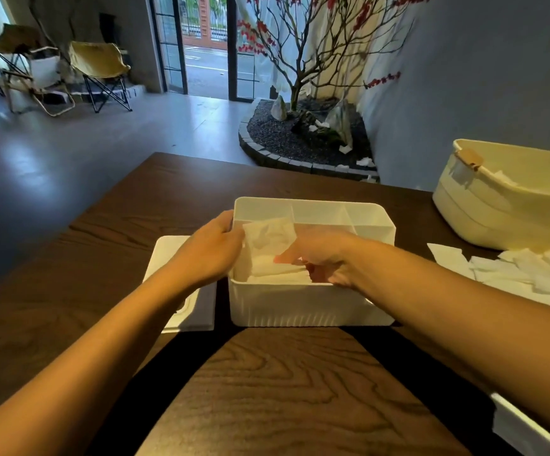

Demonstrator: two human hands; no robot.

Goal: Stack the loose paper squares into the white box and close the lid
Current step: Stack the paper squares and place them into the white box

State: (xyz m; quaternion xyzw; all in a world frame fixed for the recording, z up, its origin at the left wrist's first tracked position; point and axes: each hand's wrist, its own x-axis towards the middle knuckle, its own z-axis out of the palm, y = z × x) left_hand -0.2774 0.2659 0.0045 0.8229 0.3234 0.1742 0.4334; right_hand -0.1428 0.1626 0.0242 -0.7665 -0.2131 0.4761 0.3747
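The white box stands open in the middle of the dark wooden table, with dividers along its far side. Inside its large near compartment lie several white paper squares, one tilted up against the left wall. My left hand grips the box's left rim, fingers curled over the edge. My right hand reaches into the box with fingers on the paper stack; whether it pinches a sheet is unclear. The white lid lies flat on the table to the left of the box, partly under my left arm.
A loose pile of paper squares lies on the table at the right. Behind it stands a cream basket. Another white object sits at the near right edge. Beyond the table are chairs, a door and a planter.
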